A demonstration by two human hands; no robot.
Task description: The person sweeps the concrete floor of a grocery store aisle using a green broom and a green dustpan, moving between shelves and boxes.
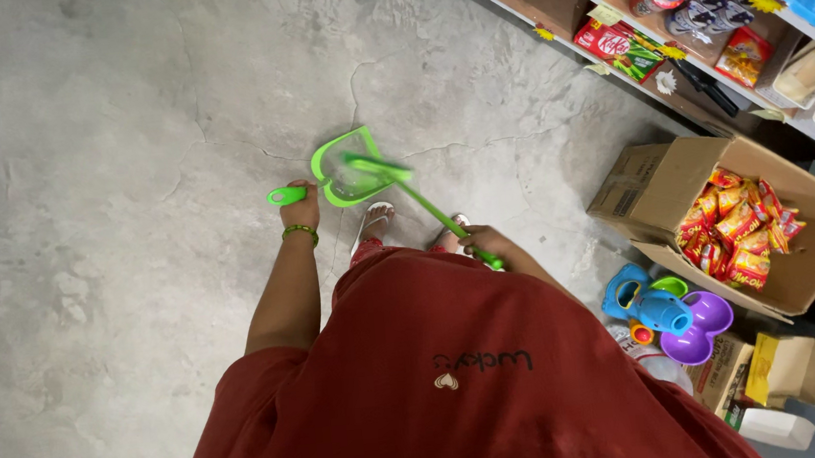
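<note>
Dustpan (351,165) and brush (415,199), both bright green plastic, are the things in hand, held low over the concrete floor (109,186) just in front of the person's sandalled feet (374,220). Nearest the camera is the red dress (441,383), which hides most of the body. Out from it reach the two arms. The left hand (301,207), with a green bangle (299,232) at the wrist, is closed round the dustpan's short handle, so the pan hangs tilted with its mouth toward the brush. The right hand (487,244) is clamped on the end of the brush's long thin handle, and the blurred brush head lies across the pan's opening. The hands are apart, one tool in each.

By the look of it, the step in hand is sweeping: the brush head meets the pan, as when dirt is drawn in or knocked off the bristles. No heap of dust shows on the floor, so how far along the sweeping is I cannot tell. A next move would call for keeping the pan level enough not to spill, and lowering its lip flat to the floor before another stroke.

Farther right stand an open box (659,187) of snack packets (736,225), plastic toys (666,314), and beyond them shelves (708,65) of packaged goods.
</note>
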